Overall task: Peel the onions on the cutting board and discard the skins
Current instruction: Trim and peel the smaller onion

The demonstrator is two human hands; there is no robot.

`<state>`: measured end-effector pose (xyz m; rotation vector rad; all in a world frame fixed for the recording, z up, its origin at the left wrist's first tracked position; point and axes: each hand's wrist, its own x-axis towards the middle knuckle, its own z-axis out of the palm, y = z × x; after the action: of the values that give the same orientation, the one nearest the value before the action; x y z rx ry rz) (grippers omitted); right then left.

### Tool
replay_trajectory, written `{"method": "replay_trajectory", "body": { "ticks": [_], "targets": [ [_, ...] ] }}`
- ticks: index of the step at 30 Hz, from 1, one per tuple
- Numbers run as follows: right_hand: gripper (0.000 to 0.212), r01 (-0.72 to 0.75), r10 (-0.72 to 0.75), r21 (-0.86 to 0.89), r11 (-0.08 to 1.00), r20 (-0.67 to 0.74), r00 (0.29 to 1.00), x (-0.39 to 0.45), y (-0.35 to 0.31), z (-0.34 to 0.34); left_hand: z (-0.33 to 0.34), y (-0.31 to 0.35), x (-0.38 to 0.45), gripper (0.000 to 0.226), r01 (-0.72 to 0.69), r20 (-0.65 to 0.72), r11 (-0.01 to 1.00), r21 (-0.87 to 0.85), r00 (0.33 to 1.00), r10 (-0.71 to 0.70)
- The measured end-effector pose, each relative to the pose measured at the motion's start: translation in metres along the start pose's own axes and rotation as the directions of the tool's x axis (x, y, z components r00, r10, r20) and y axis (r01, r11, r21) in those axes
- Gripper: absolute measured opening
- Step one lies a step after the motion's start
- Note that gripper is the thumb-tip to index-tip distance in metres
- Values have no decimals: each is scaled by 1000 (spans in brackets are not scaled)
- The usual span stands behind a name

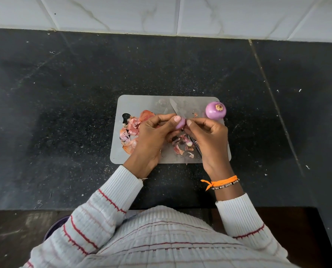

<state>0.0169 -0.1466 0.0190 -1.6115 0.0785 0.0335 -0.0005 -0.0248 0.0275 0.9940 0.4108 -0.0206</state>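
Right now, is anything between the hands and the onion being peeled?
No. The left hand holds the small onion directly, and the right hand pinches at its end. The knife lies beneath on the cutting board.

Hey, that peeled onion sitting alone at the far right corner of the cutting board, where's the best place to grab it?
Take the peeled onion around its round middle, coming down from above with fingers on opposite sides. Its root end faces up and its sides look smooth, probably slippery, so a wide grip at the widest part should hold best. The right hand is nearer.
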Motion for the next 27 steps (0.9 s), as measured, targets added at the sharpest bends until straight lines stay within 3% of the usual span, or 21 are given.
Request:
{"method": "replay_trajectory", "body": {
  "ticks": [3, 8, 13, 21, 27],
  "targets": [
    [10, -34, 34, 54, 998, 4, 999, 0, 1, 2, -3, 0, 2, 17, 3, -5, 1000, 3, 1000, -3],
    [5, 44, -44, -61, 997, 10, 999, 1, 1, 2, -4, -2, 3, 25, -16, 8, 999, 45, 1000, 16],
    [5, 72, -74, -107, 992, -14, 997, 2, 3, 1, -3, -5, 2, 18, 2, 8, 999, 47, 1000, -2],
    [5, 166, -164, -374, 913, 38, 986, 8, 18, 1, -2, -5, 4, 20, 63, 34, 998, 3, 997, -63],
    [8, 217, -221, -469, 856, 47, 974, 14, 25, -8, -5, -3, 5, 26, 63, 106, 997, -34, 993, -59]
  ]
}}
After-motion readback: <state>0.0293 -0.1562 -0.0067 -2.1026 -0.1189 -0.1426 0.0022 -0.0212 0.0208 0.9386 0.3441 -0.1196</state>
